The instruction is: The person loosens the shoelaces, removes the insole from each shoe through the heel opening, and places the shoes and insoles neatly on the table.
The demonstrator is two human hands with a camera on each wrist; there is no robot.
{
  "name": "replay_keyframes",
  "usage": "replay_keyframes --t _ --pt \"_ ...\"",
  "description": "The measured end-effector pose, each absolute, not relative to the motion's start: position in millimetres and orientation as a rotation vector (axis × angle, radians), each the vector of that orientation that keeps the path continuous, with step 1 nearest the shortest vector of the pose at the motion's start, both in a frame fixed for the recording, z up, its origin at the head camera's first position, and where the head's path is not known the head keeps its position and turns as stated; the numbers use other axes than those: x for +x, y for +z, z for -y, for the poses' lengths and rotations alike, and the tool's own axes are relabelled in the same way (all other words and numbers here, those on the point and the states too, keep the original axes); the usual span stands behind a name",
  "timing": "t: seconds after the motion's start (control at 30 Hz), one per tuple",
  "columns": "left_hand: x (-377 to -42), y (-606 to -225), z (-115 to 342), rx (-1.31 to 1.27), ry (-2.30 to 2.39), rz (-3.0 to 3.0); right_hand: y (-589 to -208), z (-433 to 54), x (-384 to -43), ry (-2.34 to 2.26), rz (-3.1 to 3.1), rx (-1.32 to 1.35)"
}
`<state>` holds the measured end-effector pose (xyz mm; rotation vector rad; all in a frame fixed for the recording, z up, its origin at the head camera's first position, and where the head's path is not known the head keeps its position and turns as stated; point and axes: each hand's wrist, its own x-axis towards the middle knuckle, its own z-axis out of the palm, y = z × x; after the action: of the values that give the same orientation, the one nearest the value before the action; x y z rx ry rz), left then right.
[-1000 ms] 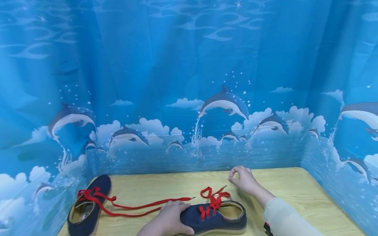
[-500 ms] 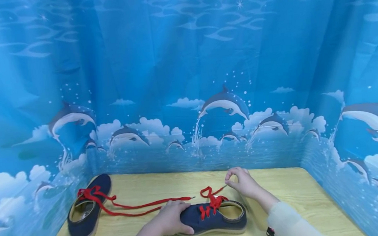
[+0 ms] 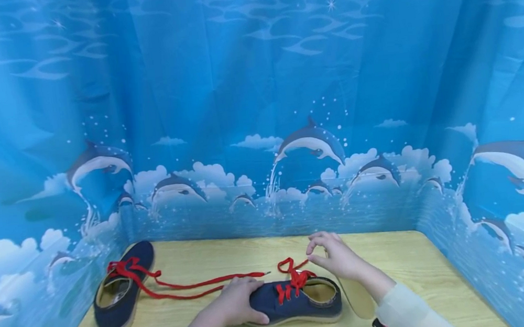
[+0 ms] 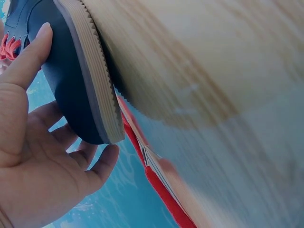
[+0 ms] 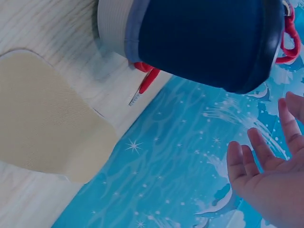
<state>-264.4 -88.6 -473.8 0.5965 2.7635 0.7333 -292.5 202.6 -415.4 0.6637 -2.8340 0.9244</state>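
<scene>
My left hand [image 3: 233, 303] grips the toe of a navy lace-up shoe [image 3: 275, 301], which stands on its sole, toe leftward. In the left wrist view its thumb lies on the shoe's upper and the fingers are spread round the other side. Red laces [image 3: 297, 278] cross the shoe's front, and a loose end reaches toward my right hand [image 3: 339, 256]. That hand hovers beyond the heel, thumb and index fingertips slightly apart at the lace end, whose tip is hidden. In the right wrist view, the other fingers [image 5: 259, 149] are loosely bent, holding nothing.
A second navy shoe [image 3: 125, 295] stands at the left of the wooden table [image 3: 424, 274], its long red laces [image 3: 198, 285] trailing toward the first shoe. A tan insole [image 3: 360, 299] lies under my right forearm. A blue dolphin curtain [image 3: 256, 106] encloses the table's back and sides.
My right hand has moved left to the loose lace end, and its thumb and index finger have parted slightly. More of the insole shows. The left hand and both shoes have stayed put.
</scene>
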Motion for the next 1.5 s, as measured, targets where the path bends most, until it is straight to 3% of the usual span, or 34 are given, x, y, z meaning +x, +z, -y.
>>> replay_keyframes --t 0.5,0.9,1.5 --pt "-268.3 -477.0 88.1 0.574 0.701 -2.763 -418.4 -205.8 -282.5 0.807 2.82 0.948" --pt "-267.5 -476.1 87.4 0.591 0.69 -2.766 -427.8 -198.9 -284.1 0.762 2.828 0.952" --pt "-267.1 -476.0 87.5 0.584 0.686 -2.77 -388.3 -202.1 -290.1 0.934 2.634 0.775"
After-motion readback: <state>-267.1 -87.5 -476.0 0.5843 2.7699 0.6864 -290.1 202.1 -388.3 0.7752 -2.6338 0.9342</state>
